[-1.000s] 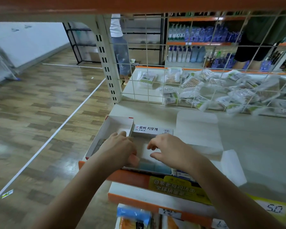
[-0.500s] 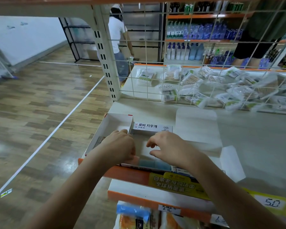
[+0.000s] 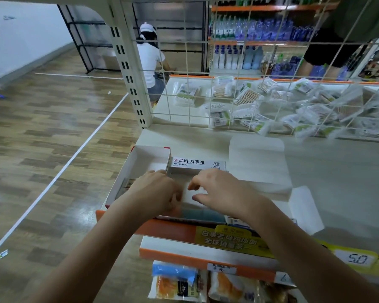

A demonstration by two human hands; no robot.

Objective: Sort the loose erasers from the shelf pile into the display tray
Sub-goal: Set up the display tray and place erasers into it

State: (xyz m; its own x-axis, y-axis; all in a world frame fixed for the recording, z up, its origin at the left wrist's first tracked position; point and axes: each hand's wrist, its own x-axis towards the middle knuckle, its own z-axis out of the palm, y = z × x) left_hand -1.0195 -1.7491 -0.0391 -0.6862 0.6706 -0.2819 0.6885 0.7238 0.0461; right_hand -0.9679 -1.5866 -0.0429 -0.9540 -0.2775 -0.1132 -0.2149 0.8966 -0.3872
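Eraser (image 3: 194, 194), a white block, sits in the tray (image 3: 197, 166) at the shelf's (image 3: 337, 182) front-left corner, just behind the orange front edge. The right hand (image 3: 219, 191) pinches it between curled fingers and thumb. The left hand (image 3: 157, 192) curls over the tray's left part, touching the eraser's left side; I cannot tell whether it grips anything. An open box (image 3: 144, 162) adjoins the tray on the left, at the shelf's side edge. Right of the tray lies a white sheet (image 3: 258, 162), then bare shelf. Behind, a wire grid (image 3: 239, 99) closes the back edge, packets (image 3: 260, 101) heaped beyond it.
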